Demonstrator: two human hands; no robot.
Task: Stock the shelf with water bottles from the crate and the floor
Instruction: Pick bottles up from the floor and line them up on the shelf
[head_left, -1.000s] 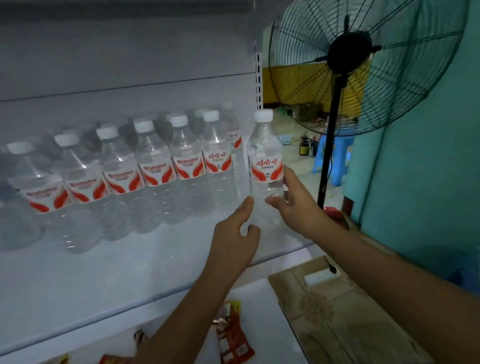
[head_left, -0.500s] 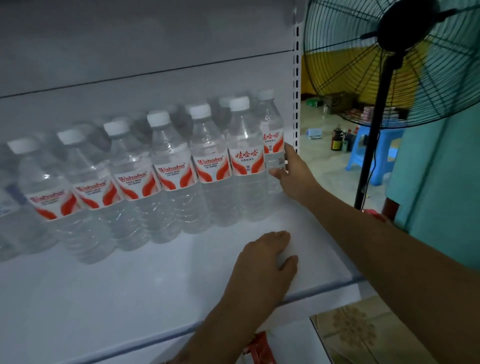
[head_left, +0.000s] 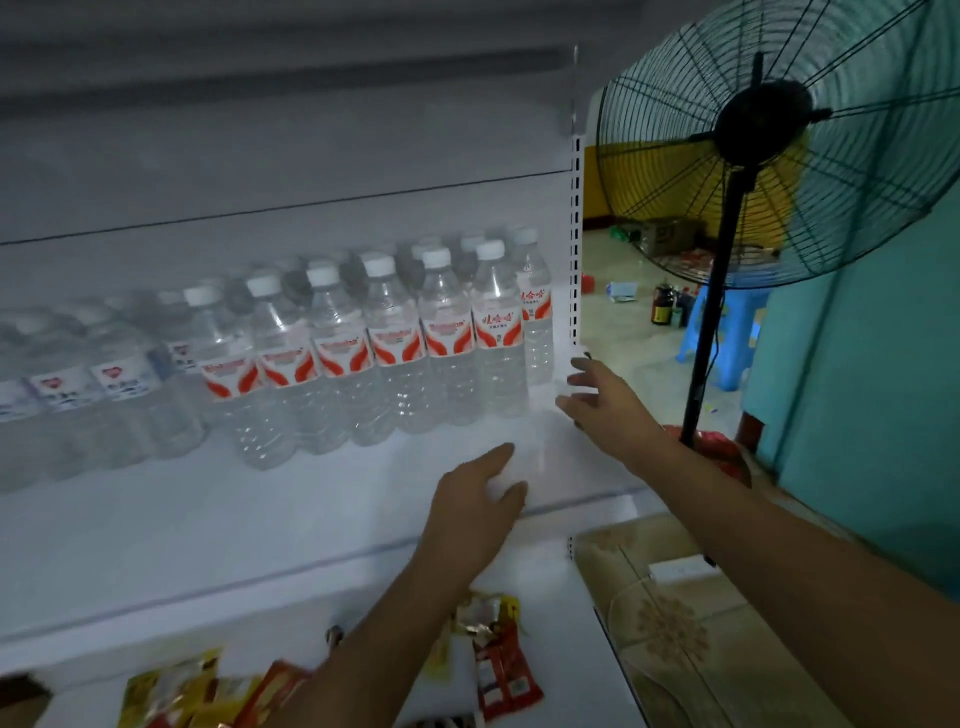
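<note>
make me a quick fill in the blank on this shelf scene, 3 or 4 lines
1. The bottles on the shelf have ___ caps.
2. The left hand rests on the ___.
3. The right hand holds ___.
4. The black fan stands to the ___ of the shelf.

Missing words: white; shelf; nothing; right

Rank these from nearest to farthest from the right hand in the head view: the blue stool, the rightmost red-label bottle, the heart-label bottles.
From the right hand:
1. Rightmost red-label bottle, just left of it at the shelf's right end.
2. Blue stool, on the floor to the right, behind the fan pole.
3. Heart-label bottles, far left of the row.
</note>
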